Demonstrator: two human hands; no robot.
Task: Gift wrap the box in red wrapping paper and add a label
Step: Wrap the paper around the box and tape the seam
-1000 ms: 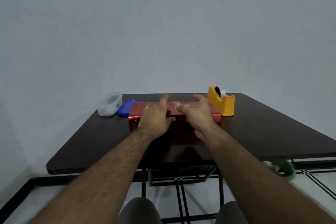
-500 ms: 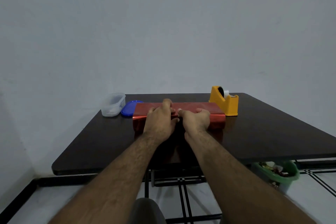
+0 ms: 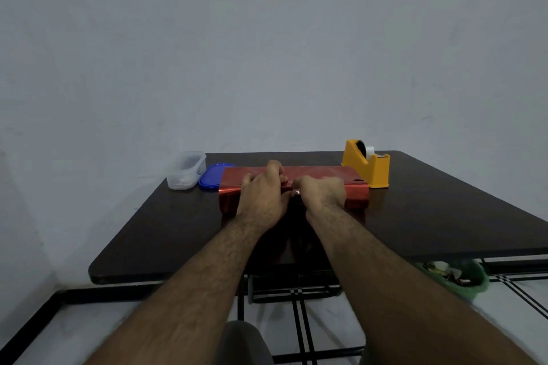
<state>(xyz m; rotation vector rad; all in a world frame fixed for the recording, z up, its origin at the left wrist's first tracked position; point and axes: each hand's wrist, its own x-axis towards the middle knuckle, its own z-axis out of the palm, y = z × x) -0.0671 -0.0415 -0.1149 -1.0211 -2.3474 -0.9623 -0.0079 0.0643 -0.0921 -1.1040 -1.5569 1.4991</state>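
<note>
The box wrapped in shiny red paper (image 3: 354,187) lies lengthwise across the middle of the dark table (image 3: 430,216). My left hand (image 3: 261,195) rests on its top left of centre, with the fingers reaching to the far edge. My right hand (image 3: 321,191) presses down beside it, fingers bent with their tips on the top and the thumb at the centre seam. A small shiny bit shows between the two thumbs; what it is cannot be made out. The near face of the box is largely hidden behind my wrists. No label is in sight.
A yellow tape dispenser (image 3: 367,167) stands just beyond the box's right end. A clear plastic tub (image 3: 185,170) and its blue lid (image 3: 212,176) sit at the back left. A green bin of scraps (image 3: 462,277) stands on the floor under the right edge.
My hands have drawn together at the middle of the box. The right hand went from raised with spread fingers to pressing down on the top. The view has tilted slightly.
</note>
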